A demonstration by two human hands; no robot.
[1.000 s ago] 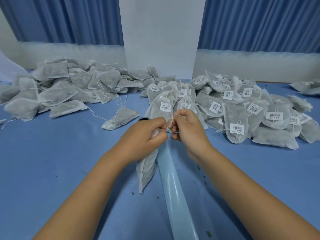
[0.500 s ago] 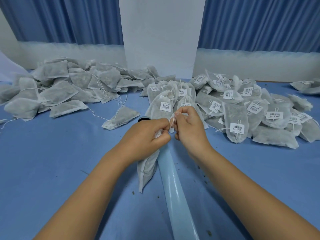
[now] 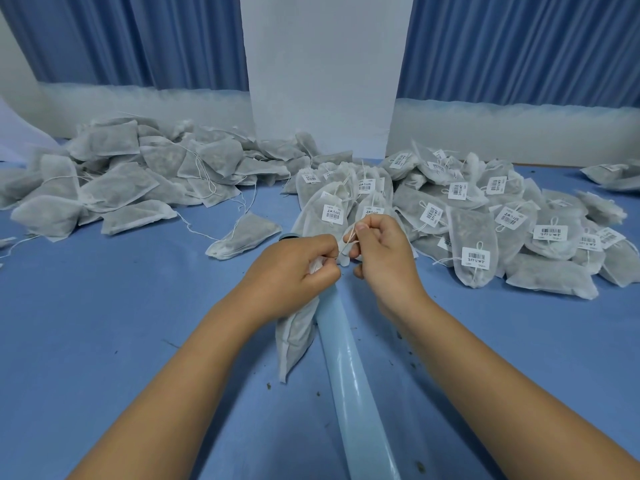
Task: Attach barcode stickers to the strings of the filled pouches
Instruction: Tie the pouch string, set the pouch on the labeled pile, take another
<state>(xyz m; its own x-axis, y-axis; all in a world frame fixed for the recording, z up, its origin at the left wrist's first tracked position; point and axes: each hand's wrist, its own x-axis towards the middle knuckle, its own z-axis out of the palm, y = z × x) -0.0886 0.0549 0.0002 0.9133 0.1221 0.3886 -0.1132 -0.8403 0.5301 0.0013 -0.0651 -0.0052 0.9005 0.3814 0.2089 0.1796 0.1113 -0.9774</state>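
Left fingers [image 3: 322,277] clamp the pouch [image 3: 298,334], right fingers [image 3: 362,227] pinch its string [image 3: 350,237]; labelled pile [image 3: 478,237] right, unlabelled pile [image 3: 114,174] left.

Light was even, soft and fairly bright, casting only faint shadows on the blue table [image 3: 104,341]. A glossy pale strip [image 3: 349,375] caught streaks of glare, and the wide lens bowed the edges.

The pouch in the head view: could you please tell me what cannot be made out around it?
Head view:
1. Neck of the pouch: covered by the left hand gripping it.
2. Any sticker on the string: hidden where the right hand pinches it beside the left.
3. Print on the labelled pile's stickers: too small to read.
4. Pale blue strip: cut off by the bottom edge.
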